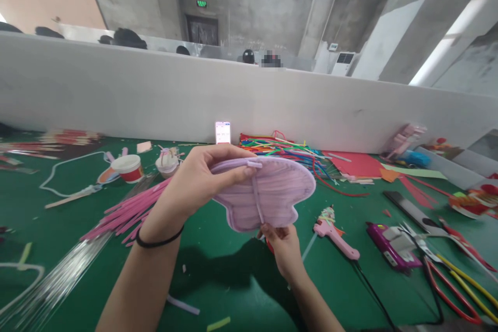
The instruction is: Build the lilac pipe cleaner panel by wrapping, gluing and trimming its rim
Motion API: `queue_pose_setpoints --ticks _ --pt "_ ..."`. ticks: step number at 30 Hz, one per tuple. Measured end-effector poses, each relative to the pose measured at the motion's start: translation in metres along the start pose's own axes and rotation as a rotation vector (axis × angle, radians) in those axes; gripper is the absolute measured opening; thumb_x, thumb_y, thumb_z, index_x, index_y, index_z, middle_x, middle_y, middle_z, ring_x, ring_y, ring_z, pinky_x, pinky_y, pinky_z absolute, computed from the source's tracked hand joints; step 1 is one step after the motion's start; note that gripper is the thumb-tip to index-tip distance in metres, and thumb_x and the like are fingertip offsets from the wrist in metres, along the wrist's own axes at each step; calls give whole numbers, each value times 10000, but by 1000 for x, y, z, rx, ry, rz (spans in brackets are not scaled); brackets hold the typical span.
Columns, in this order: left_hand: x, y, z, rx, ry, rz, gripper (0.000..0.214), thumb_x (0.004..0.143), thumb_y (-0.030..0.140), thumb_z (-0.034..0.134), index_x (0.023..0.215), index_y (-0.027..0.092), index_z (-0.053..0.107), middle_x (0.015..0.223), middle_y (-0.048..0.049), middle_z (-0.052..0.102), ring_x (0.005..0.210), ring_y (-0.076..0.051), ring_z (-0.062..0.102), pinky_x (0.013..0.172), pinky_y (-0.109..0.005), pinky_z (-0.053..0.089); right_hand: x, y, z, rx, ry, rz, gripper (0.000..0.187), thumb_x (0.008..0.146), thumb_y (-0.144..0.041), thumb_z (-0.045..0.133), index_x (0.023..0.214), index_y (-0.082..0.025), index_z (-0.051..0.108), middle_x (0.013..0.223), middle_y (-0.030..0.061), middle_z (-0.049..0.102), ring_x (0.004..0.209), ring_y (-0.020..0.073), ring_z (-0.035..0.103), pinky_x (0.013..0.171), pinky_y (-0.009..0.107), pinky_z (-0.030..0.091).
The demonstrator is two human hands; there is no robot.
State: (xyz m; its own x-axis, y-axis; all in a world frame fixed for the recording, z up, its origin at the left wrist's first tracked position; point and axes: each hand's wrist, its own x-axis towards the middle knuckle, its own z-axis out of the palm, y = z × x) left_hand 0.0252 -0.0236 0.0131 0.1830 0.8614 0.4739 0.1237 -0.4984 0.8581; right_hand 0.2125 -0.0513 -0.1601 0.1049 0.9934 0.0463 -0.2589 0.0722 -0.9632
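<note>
A lilac butterfly-shaped craft piece (278,192) with a fuzzy rim is held up above the green table. My left hand (210,176) grips its upper left side, the thumb pressing near the folded top end of a thin lilac strip (257,194) that runs down the middle. At the bottom edge, my right hand (284,249) pinches the piece where the strip ends. Something red shows partly behind my right fingers; I cannot make out what it is. To the right of that hand lies a pink hot glue gun (336,238).
Pink pipe cleaners (124,212) lie at left, and multicoloured ones (280,148) at the back. A phone (223,133) stands against the white partition (155,93). At right are a purple power strip (392,249), red-handled scissors (453,290) and red paper (358,165). A white tub (127,167) stands left.
</note>
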Motion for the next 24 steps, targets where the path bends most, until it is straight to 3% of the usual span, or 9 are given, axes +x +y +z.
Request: queue_pose_setpoints --ticks 7,12,19,24 --pt "10 -4 -1 -60 -9 -176 313 738 392 828 1015 251 791 996 -43 788 882 -216 726 702 -263 565 -1 17 -6 128 -182 -18 283 711 -422 838 780 -176 717 668 16 668 591 142 600 575 271 530" --pt "22 -21 -6 -66 -13 -251 320 708 352 839 1008 251 789 990 -28 788 849 -173 715 706 -231 548 -3 16 -3 135 -246 24 265 720 -400 843 804 -178 725 694 15 679 574 126 605 552 255 539" --pt "38 -55 -9 -39 13 -274 327 716 439 817 951 212 796 942 -47 784 791 -169 689 675 -246 529 -1 16 3 114 -221 111 368 703 -427 850 904 -167 684 781 18 715 612 135 659 547 256 580" --pt "46 -82 -12 52 50 -276 351 725 445 801 952 178 790 912 -61 775 750 -167 670 657 -254 514 3 14 6 103 -81 103 575 714 -412 847 1160 -210 546 936 16 744 677 150 710 604 295 625"
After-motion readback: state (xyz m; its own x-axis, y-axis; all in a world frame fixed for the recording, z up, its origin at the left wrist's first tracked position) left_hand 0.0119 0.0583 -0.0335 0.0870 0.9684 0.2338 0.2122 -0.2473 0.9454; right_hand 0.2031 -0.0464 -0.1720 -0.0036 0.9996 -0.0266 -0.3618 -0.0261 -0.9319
